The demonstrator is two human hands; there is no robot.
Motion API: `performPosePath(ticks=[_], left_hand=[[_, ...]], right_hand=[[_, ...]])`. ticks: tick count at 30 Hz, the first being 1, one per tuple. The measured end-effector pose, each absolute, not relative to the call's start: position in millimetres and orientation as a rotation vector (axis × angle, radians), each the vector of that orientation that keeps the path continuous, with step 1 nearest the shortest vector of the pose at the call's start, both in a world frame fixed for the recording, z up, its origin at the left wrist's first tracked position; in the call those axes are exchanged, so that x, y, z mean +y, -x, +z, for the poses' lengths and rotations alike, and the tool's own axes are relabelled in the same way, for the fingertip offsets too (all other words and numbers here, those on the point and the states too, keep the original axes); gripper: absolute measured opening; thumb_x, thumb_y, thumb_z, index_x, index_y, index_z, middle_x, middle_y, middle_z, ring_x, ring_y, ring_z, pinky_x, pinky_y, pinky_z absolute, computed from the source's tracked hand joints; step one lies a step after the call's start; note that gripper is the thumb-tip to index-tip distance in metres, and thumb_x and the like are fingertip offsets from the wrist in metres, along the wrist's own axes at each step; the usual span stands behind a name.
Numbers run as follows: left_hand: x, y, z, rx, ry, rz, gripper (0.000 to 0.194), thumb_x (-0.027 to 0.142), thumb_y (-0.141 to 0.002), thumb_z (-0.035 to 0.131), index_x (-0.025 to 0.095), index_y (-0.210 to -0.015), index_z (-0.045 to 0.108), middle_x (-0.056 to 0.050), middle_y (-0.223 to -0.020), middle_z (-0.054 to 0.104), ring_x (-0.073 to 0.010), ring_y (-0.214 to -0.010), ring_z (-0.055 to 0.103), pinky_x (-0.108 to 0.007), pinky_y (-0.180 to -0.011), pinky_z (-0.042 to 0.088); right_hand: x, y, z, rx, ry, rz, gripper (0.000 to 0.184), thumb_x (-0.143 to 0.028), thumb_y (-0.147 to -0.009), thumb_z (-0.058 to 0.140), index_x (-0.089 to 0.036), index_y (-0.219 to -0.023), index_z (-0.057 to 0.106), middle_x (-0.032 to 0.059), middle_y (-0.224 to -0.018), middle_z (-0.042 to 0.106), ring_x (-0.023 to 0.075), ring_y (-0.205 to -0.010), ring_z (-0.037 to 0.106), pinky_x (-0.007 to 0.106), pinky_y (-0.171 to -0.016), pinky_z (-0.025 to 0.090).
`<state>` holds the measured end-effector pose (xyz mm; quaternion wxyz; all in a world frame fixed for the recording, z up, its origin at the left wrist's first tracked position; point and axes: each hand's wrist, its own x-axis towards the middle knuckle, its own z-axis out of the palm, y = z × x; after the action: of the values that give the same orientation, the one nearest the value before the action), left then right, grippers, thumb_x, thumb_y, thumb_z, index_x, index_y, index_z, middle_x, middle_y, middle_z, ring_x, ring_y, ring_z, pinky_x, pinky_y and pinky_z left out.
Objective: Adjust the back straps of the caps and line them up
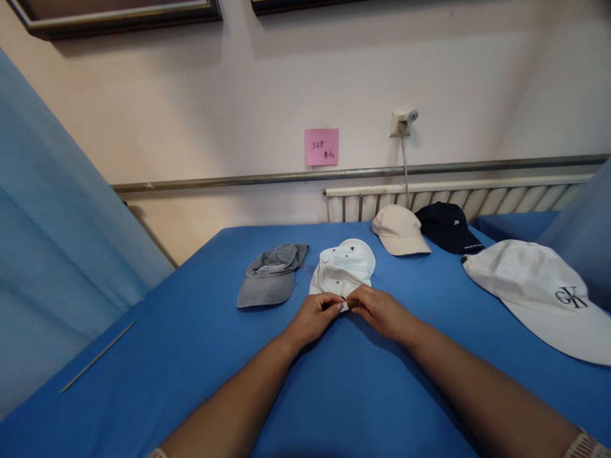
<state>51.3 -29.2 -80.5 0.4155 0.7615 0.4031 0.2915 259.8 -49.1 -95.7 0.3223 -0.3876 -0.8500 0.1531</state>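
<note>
A white baseball cap [344, 267] lies on the blue-covered table with its brim pointing away from me. Both hands are at its back strap [344, 306], on the near side. My left hand [317, 313] pinches the strap from the left between thumb and fingers. From the right, my right hand [379, 310] pinches the strap's other end, where a brass-coloured buckle [352, 305] shows between the fingertips. The fingertips of the two hands nearly meet. Just left of the white cap rests a grey cap [271, 280], its brim toward me.
At the back right lie a beige cap [400, 230] and a dark navy cap [449, 227]. A larger-looking white cap with dark letters [539, 289] sits at the right. A thin stick [98, 356] lies far left. Blue curtains [62, 242] hang beside the table; a radiator [453, 197] stands behind.
</note>
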Motion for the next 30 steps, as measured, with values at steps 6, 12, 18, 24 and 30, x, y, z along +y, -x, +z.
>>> performPosePath(ticks=[6, 12, 18, 24, 30], left_hand=[[-26.9, -50.8, -85.0, 1.018, -1.889, 0.752, 0.024, 0.032, -0.084, 0.059, 0.016, -0.097, 0.073, -0.004, -0.095, 0.073, -0.0182, -0.087, 0.064, -0.027, -0.08, 0.048], [-28.9, -52.4, -81.5, 1.036, -1.897, 0.725, 0.023, 0.031, -0.084, 0.059, 0.016, -0.095, 0.073, -0.004, -0.095, 0.074, -0.0179, -0.086, 0.064, -0.027, -0.08, 0.048], [-28.7, -52.5, -82.6, 1.031, -1.933, 0.707, 0.024, 0.031, -0.084, 0.057, 0.016, -0.094, 0.073, -0.005, -0.093, 0.073, -0.0176, -0.084, 0.064, -0.027, -0.078, 0.048], [-27.6, -51.7, -86.5, 1.036, -1.956, 0.701, 0.025, 0.032, -0.085, 0.056, 0.017, -0.095, 0.073, -0.005, -0.094, 0.073, -0.0181, -0.085, 0.064, -0.028, -0.08, 0.048], [-29.3, -53.1, -85.6, 1.058, -1.984, 0.697, 0.024, 0.031, -0.085, 0.056, 0.017, -0.095, 0.072, -0.004, -0.092, 0.073, -0.018, -0.084, 0.063, -0.027, -0.078, 0.047]], right_hand=[[-46.9, -261.7, -97.5, -2.224, 1.115, 0.392, 0.022, -0.011, -0.087, 0.053, -0.018, -0.107, 0.058, 0.0068, -0.097, 0.064, 0.0183, -0.087, 0.062, 0.03, -0.077, 0.048], [-49.0, -260.9, -96.6, -2.188, 1.223, 0.379, 0.012, -0.017, -0.084, 0.06, -0.019, -0.096, 0.059, 0.0043, -0.087, 0.065, 0.0167, -0.075, 0.062, 0.026, -0.066, 0.045], [-48.9, -259.8, -96.7, -2.181, 1.164, 0.471, 0.011, -0.019, -0.086, 0.059, -0.019, -0.097, 0.059, 0.0043, -0.091, 0.067, 0.0162, -0.079, 0.063, 0.026, -0.07, 0.046], [-46.4, -262.9, -100.0, -2.193, 1.177, 0.48, 0.016, -0.016, -0.084, 0.059, -0.019, -0.1, 0.06, 0.0037, -0.088, 0.067, 0.0154, -0.076, 0.062, 0.025, -0.067, 0.045], [-47.9, -264.0, -98.7, -2.221, 1.168, 0.44, 0.016, -0.013, -0.084, 0.056, -0.019, -0.098, 0.061, 0.0041, -0.089, 0.068, 0.0159, -0.077, 0.062, 0.026, -0.068, 0.045]])
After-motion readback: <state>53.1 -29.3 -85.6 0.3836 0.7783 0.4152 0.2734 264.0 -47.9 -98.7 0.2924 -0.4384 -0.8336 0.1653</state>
